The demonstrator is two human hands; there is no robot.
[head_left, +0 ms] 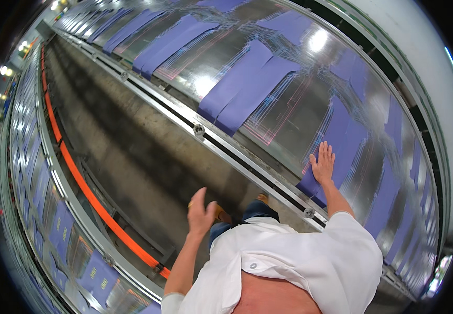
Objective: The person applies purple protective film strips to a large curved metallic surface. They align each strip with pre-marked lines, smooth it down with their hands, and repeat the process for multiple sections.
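My right hand (323, 164) lies flat, fingers stretched out, on a purple cut fabric piece (341, 133) on the long metal table. The piece has a split shape and its near end reaches the table's edge. My left hand (201, 212) hangs in the air over the aisle, a little blurred, with thumb and fingers apart and nothing in it. Farther left on the same table is another purple fabric piece (252, 83), cut in a similar outline.
The long table (294, 107) carries red and blue outline marks and several more purple pieces. A metal rail (184, 123) with bolts runs along its edge. Across the floor aisle (116, 131), an orange rail (88, 186) follows a second table with purple pieces (98, 275).
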